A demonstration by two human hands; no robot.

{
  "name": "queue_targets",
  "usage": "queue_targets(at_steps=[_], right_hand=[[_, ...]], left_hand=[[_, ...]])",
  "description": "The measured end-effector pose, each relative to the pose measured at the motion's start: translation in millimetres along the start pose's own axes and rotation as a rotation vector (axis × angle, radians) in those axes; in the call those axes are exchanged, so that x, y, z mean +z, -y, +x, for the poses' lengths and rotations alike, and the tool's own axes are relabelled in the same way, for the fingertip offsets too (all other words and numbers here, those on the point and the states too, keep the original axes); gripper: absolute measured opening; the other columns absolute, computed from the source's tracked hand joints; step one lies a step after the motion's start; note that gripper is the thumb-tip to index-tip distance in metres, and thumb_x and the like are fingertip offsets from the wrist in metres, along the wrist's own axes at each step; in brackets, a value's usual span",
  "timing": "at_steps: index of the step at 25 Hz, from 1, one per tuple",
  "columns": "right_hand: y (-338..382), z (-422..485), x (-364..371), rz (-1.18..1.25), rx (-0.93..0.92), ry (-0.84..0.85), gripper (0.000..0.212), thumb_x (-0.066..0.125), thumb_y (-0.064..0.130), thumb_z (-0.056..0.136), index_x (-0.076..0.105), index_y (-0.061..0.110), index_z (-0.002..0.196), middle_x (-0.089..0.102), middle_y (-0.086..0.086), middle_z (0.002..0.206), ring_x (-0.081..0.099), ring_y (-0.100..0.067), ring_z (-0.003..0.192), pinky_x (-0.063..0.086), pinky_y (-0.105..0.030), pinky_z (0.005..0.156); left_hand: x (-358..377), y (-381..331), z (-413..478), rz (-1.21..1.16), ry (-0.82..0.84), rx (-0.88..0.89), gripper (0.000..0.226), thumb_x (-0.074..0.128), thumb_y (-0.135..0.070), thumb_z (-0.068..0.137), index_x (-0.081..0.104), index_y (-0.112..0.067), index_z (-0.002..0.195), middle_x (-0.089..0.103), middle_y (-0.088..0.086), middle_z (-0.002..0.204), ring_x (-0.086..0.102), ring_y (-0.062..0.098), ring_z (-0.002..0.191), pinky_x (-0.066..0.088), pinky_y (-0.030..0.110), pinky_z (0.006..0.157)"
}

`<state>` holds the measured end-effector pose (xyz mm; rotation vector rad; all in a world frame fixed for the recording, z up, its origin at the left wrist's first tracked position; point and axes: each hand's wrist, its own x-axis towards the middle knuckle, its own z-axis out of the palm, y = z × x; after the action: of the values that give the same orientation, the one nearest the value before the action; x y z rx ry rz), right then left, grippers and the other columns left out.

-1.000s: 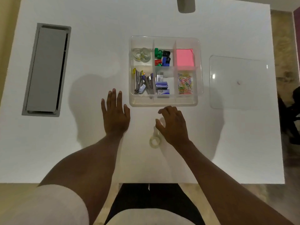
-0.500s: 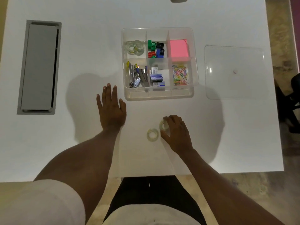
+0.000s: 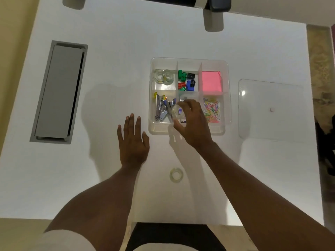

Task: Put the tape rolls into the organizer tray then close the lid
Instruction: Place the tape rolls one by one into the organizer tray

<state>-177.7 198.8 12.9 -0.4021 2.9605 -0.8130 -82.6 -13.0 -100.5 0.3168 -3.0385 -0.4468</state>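
The right hand [image 3: 194, 124] is pinching a clear tape roll [image 3: 178, 113] between thumb and fingers over the organizer tray [image 3: 188, 60]. The left hand [image 3: 133, 140] is lying flat and empty, fingers spread, on the bench [image 3: 108, 51]. Another tape roll [image 3: 176, 175] is sitting near the front; the lid [image 3: 270, 109] is lying right of the tray.

Clear tray [image 3: 188, 131]; pink notes [image 3: 211, 81]; white table [image 3: 126, 57].

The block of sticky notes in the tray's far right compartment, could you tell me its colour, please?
Bright pink sticky notes, clearest in the head view.
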Motion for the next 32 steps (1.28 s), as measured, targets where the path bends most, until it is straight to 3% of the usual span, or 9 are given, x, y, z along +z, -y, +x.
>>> queue_targets(at_steps=[3, 6, 9, 14, 17, 21, 27, 32], right_hand=[[11.5, 58.3, -5.2, 0.018, 0.0, 0.03, 0.055, 0.078, 0.021, 0.086, 0.056, 0.011, 0.135, 0.05, -0.012, 0.138, 0.051, -0.026, 0.127, 0.051, -0.035, 0.105], [19.6, 105.7, -4.7, 0.006, 0.004, 0.041, 0.054, 0.076, 0.011, 0.082, 0.055, 0.012, 0.132, 0.05, -0.011, 0.131, 0.05, -0.026, 0.122, 0.053, -0.04, 0.096], [25.9, 140.6, 3.3, -0.061, 0.008, 0.106, 0.052, 0.078, 0.014, 0.081, 0.055, 0.01, 0.127, 0.051, -0.012, 0.126, 0.051, -0.029, 0.117, 0.051, -0.042, 0.091], [32.0, 175.6, 25.1, -0.21, 0.088, 0.325, 0.056, 0.081, 0.021, 0.084, 0.054, 0.006, 0.13, 0.052, -0.016, 0.128, 0.053, -0.033, 0.119, 0.049, -0.041, 0.097], [33.4, 182.2, 32.2, -0.256, 0.104, 0.362, 0.059, 0.082, 0.023, 0.083, 0.052, 0.006, 0.132, 0.052, -0.017, 0.13, 0.054, -0.033, 0.119, 0.05, -0.042, 0.098], [34.5, 180.6, 36.1, -0.235, 0.087, 0.348, 0.056, 0.081, 0.018, 0.085, 0.052, 0.004, 0.131, 0.052, -0.017, 0.128, 0.056, -0.033, 0.117, 0.051, -0.042, 0.096], [33.6, 159.9, 24.5, -0.144, 0.077, 0.211, 0.031, 0.068, 0.003, 0.089, 0.058, 0.003, 0.118, 0.056, -0.014, 0.119, 0.059, -0.03, 0.103, 0.053, -0.04, 0.083], [41.9, 104.7, 13.5, -0.019, 0.025, 0.016, 0.021, 0.068, 0.016, 0.093, 0.063, 0.012, 0.113, 0.062, -0.007, 0.113, 0.061, -0.022, 0.097, 0.054, -0.037, 0.086]], left_hand=[[-0.7, -0.4, 1.5, 0.014, 0.024, -0.012, 0.063, 0.031, -0.036, 0.108, 0.021, -0.023, 0.169, 0.015, 0.004, 0.179, 0.012, 0.021, 0.167, 0.013, 0.054, 0.135], [-0.5, -0.8, 1.4, 0.035, 0.045, -0.013, 0.063, 0.028, -0.039, 0.109, 0.02, -0.023, 0.169, 0.014, 0.004, 0.179, 0.012, 0.022, 0.167, 0.013, 0.054, 0.135], [0.5, -0.5, 1.0, 0.027, 0.058, -0.015, 0.064, 0.031, -0.038, 0.108, 0.019, -0.023, 0.169, 0.013, 0.004, 0.179, 0.01, 0.022, 0.168, 0.014, 0.054, 0.135], [1.0, 0.3, 2.3, 0.015, 0.069, -0.018, 0.063, 0.024, -0.041, 0.109, 0.017, -0.024, 0.17, 0.012, 0.003, 0.18, 0.011, 0.023, 0.168, 0.015, 0.055, 0.134], [2.1, -0.2, 2.3, 0.027, 0.079, -0.023, 0.064, 0.026, -0.041, 0.109, 0.017, -0.025, 0.17, 0.011, 0.002, 0.18, 0.011, 0.022, 0.168, 0.016, 0.055, 0.134], [1.9, -0.3, 3.0, 0.042, 0.086, -0.029, 0.064, 0.024, -0.043, 0.109, 0.017, -0.024, 0.17, 0.011, 0.003, 0.18, 0.01, 0.023, 0.168, 0.017, 0.055, 0.134], [-1.0, -1.8, 3.6, 0.036, 0.091, -0.028, 0.064, 0.016, -0.046, 0.109, 0.018, -0.025, 0.17, 0.014, 0.003, 0.179, 0.013, 0.023, 0.167, 0.018, 0.055, 0.134], [-2.8, -1.9, 3.5, 0.052, 0.079, -0.017, 0.063, 0.022, -0.044, 0.109, 0.02, -0.024, 0.169, 0.016, 0.004, 0.179, 0.014, 0.024, 0.167, 0.017, 0.056, 0.134]])
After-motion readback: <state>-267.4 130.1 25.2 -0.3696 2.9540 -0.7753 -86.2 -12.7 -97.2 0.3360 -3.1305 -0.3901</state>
